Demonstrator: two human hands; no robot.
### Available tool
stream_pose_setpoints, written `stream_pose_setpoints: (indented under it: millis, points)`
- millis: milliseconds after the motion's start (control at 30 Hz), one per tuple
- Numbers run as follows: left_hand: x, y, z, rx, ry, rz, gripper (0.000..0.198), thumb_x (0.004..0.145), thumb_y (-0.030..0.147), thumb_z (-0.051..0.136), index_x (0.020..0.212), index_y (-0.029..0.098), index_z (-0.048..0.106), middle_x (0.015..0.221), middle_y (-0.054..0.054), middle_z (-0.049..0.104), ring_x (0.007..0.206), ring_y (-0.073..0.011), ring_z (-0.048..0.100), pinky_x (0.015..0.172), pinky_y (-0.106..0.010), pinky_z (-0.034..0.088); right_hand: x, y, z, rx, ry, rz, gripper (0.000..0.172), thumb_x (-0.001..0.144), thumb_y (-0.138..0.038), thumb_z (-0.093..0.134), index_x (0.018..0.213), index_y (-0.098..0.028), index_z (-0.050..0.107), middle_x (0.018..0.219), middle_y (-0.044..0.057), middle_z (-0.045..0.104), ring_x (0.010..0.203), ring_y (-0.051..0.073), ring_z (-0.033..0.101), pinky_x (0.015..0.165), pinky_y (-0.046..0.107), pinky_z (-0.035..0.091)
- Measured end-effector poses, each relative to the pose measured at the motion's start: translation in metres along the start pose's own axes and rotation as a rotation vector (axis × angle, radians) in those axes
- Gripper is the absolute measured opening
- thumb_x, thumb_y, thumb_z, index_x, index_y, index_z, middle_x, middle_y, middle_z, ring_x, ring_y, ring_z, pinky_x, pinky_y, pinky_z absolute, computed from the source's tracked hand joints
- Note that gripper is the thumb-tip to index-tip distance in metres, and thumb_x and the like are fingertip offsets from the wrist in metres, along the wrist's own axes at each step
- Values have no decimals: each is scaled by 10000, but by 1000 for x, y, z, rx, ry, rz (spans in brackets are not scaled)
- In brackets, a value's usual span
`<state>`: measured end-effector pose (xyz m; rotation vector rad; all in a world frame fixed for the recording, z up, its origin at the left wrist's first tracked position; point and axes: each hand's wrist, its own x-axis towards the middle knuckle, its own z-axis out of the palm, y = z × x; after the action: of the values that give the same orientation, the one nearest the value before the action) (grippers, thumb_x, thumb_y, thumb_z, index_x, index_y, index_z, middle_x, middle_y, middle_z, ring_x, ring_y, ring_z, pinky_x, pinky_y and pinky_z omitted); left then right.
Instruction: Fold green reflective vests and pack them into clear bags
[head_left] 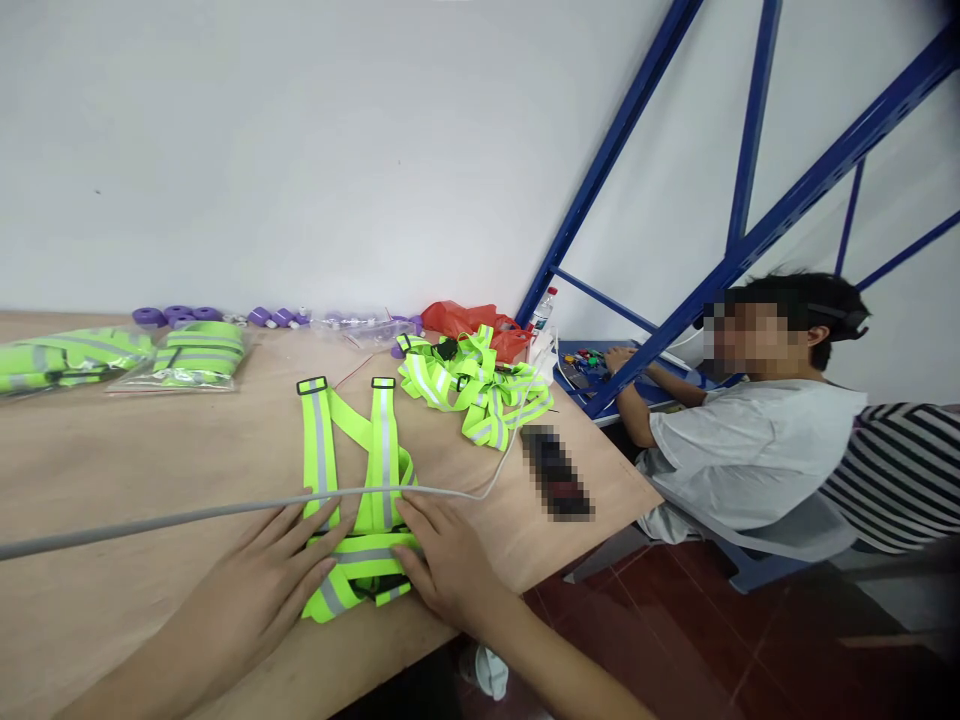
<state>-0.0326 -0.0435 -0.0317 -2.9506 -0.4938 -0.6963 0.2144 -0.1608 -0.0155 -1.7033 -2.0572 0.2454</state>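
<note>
A neon yellow-green reflective harness vest (pixel 384 440) with grey stripes and black buckles lies on the wooden table (pixel 180 450) in front of me. Two of its straps point away from me, and the lower straps are folded across. My left hand (pixel 281 565) rests on the vest's left side with fingers stretched out over the straps. On the right side, my right hand (pixel 446 560) lies with its fingers spread against the strap edges. A grey cable (pixel 187 520) runs across the vest, close to the fingertips of both hands.
Bagged vests (pixel 199 352) lie at the back left, near purple rolls (pixel 180 315). A tangled pile of reflective straps (pixel 487 390), a red plastic bag (pixel 472 325) and a pixelated dark object (pixel 556 472) are to the right. A co-worker (pixel 750 450) sits beyond the blue rack (pixel 675 340).
</note>
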Motion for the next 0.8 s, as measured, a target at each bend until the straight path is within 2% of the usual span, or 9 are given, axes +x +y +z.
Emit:
stream_pose_setpoints:
  millis: [100,167,300,367,500,600,700,800]
  points:
    - [-2,-1,0,-6,-17,-11,518,1037,433,463,1546,362,403,1493,23,555,1267,-280,624,1017,-415,497,0,-1,-2,38,-3,9,524,1035,-362,466,1506,-139,413,1415,152,604,1290,271,561,1094,446,477]
    - [-2,-1,1,-23,-21,-20,495,1037,428,466,1528,379,432,1491,34,557,1279,-277,616,1030,-414,497,0,0,-5,42,-46,-18,570,1030,-420,481,1525,-154,384,1444,151,582,1331,263,531,1131,444,444]
    - [-3,-1,2,-30,-51,-63,484,1035,433,463,1515,372,456,1521,19,525,1292,-290,606,1040,-425,502,-2,3,-14,-27,-207,-168,865,911,-698,546,1567,-174,339,1599,178,396,1510,306,303,1247,502,254]
    - [-4,1,2,-26,-80,-91,468,1034,440,463,1497,372,486,1524,17,523,1307,-302,593,1044,-440,504,-3,3,-16,-50,-250,-172,892,894,-718,550,1584,-202,320,1638,181,319,1536,323,240,1246,523,241]
    - [-5,8,-4,-77,-138,-148,415,1038,405,462,1439,368,564,1501,25,554,1392,-315,510,1125,-487,451,-6,2,-13,-60,-257,-135,782,921,-589,622,1565,-220,377,1634,197,304,1517,345,279,1187,534,357]
    - [-3,13,-11,-147,-158,-196,389,1040,380,462,1390,332,623,1468,0,590,1408,-327,490,1133,-518,448,-7,3,-10,-60,-213,-164,716,919,-527,658,1525,-207,452,1592,203,386,1480,353,355,1159,552,400]
    - [0,15,-17,-203,-180,-220,371,1043,356,454,1355,321,653,1461,-14,597,1422,-342,468,1135,-565,437,-8,5,-9,-47,-187,-210,734,916,-549,649,1521,-179,458,1543,198,470,1456,349,401,1162,560,405]
    - [3,17,-20,-262,-196,-249,372,1049,330,447,1366,317,641,1475,-9,585,1473,-338,391,1164,-585,394,-7,7,-9,-37,-183,-219,769,920,-570,631,1542,-169,422,1542,188,480,1452,336,411,1161,554,415]
